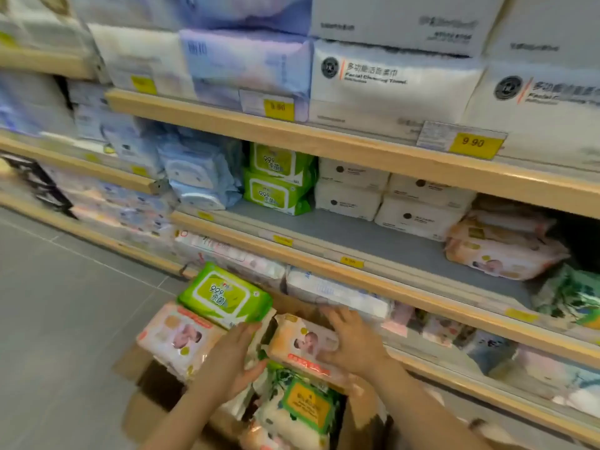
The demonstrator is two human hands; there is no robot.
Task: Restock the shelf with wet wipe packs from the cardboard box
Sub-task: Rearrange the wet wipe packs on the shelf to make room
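My left hand [232, 362] has its grip spread wide, fingers straight, touching the near edge of the green wet wipe pack [224, 295] marked "999", which lies atop a pink baby wipe pack [177, 339] in the cardboard box [146, 414]. My right hand [352, 344] lies flat, fingers apart, on a second baby wipe pack [305, 347]. Above both grips, the grey shelf [373, 241] carries two stacked green "999" packs [279, 178]. Higher, I read "Facial Cleansing Towel" bags [389, 89] and a yellow "9.90" tag [472, 142].
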